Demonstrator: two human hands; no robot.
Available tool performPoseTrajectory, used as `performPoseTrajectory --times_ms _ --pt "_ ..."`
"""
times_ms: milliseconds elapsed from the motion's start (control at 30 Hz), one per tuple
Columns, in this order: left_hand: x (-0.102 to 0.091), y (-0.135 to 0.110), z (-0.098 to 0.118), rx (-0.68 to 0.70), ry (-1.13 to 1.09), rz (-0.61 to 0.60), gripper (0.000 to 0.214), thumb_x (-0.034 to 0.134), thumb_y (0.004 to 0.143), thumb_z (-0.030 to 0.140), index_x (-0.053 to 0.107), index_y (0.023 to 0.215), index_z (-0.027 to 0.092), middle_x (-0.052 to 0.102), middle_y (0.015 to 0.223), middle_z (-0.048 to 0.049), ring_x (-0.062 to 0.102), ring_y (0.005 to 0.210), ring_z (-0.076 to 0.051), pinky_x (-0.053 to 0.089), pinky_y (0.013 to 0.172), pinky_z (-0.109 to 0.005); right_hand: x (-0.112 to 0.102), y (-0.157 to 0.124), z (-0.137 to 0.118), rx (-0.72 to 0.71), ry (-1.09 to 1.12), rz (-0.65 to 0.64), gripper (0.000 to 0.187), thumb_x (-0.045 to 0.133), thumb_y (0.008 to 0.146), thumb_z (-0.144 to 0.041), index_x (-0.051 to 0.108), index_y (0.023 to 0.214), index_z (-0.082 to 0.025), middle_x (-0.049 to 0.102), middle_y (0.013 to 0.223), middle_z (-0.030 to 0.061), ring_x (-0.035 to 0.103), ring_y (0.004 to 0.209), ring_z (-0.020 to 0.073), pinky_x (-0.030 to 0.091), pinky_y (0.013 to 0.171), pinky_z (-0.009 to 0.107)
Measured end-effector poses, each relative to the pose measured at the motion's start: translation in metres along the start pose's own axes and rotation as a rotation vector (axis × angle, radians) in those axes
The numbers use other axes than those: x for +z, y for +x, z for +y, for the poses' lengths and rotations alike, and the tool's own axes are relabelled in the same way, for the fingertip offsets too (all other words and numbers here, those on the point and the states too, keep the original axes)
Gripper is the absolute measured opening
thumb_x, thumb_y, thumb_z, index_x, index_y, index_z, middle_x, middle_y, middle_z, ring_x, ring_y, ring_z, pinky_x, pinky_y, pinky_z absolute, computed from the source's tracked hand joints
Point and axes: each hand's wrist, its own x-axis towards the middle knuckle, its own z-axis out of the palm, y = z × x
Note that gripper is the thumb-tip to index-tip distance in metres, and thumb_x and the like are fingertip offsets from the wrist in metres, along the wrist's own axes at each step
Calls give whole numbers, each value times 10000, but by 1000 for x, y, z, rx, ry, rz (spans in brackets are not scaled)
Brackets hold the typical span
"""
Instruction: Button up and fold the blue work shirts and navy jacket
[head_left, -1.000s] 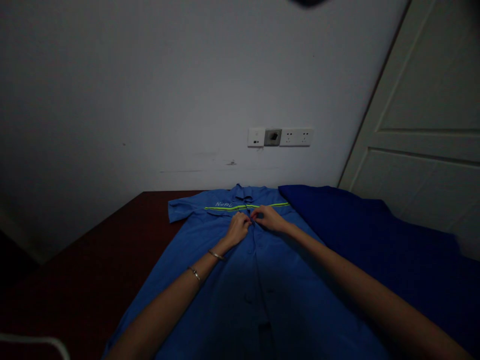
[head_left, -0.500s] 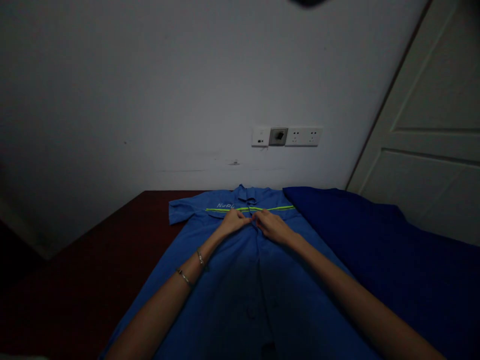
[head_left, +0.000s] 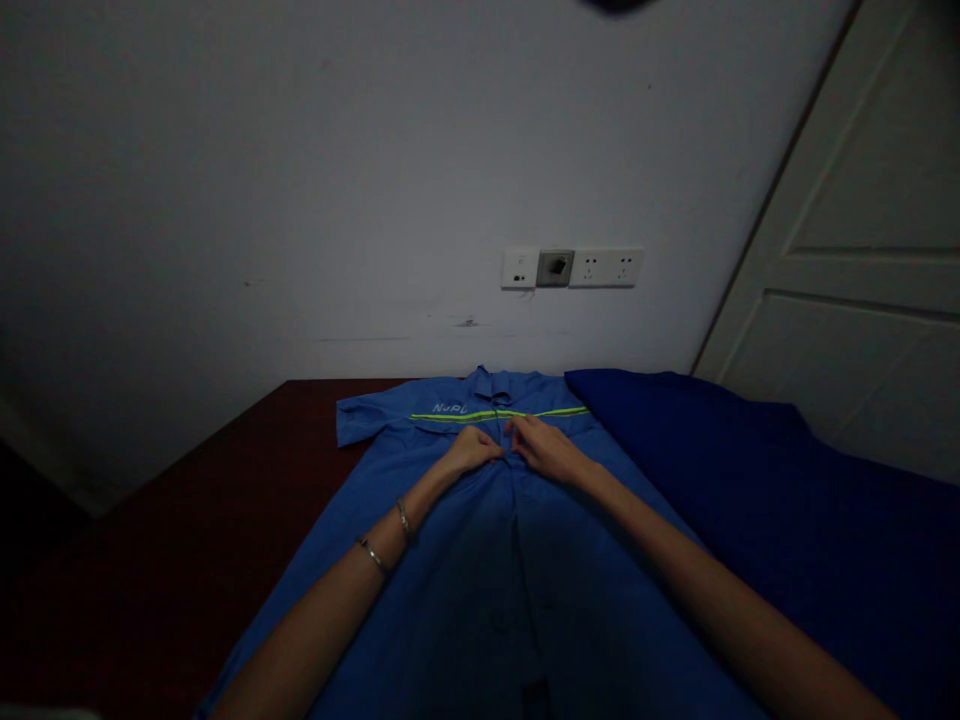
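A blue short-sleeved shirt (head_left: 442, 540) lies spread front up, its collar towards the wall, with a yellow-green stripe and white lettering across the chest. My left hand (head_left: 471, 450), with two bracelets on its wrist, pinches the edge of the front opening just below the stripe. Just to the right, my right hand (head_left: 541, 446) is over the other side of the opening. Its fingers are bent, with a small gap between the forefinger and thumb, and nothing shows in them. Any button at the fingertips is too small to make out.
Dark blue cloth (head_left: 750, 480) lies along the shirt's right side. The reddish-brown tabletop (head_left: 225, 500) shows on the left. Behind stands a pale wall with a row of sockets (head_left: 606, 268); a white panelled door (head_left: 862, 330) is at the right. The light is dim.
My left hand has moved slightly down and stays pinched on the shirt's front edge. My right fingertips have come away from the left ones and parted a little.
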Motion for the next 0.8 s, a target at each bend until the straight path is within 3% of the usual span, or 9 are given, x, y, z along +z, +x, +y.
performPoseTrajectory --times_ms 167,367,667,800 --pt "2 3 -4 47 50 4 117 594 598 199 619 527 109 514 464 41 411 451 -63 306 453 -181 4 0 8 -16 114 12 268 485 715 -44 480 949 -175 578 818 33 509 845 159 370 731 247" --pt "-1 0 -1 91 133 -5 121 572 604 191 650 563 108 546 498 27 445 491 -79 326 475 -181 13 3 17 65 222 89 193 526 675 -84 461 828 -182 592 782 17 527 792 154 378 717 262" --pt "-4 -2 3 105 280 1 161 566 605 215 683 636 109 599 565 13 491 530 -98 343 496 -185 31 12 28 508 836 61 323 564 555 -91 343 755 -216 572 557 -72 534 499 114 391 488 212" --pt "-2 -2 4 141 350 17 155 562 616 203 686 657 120 631 621 2 535 583 -110 370 539 -185 36 16 33 645 936 85 328 560 519 -67 334 702 -220 561 480 -78 566 495 134 409 480 216"
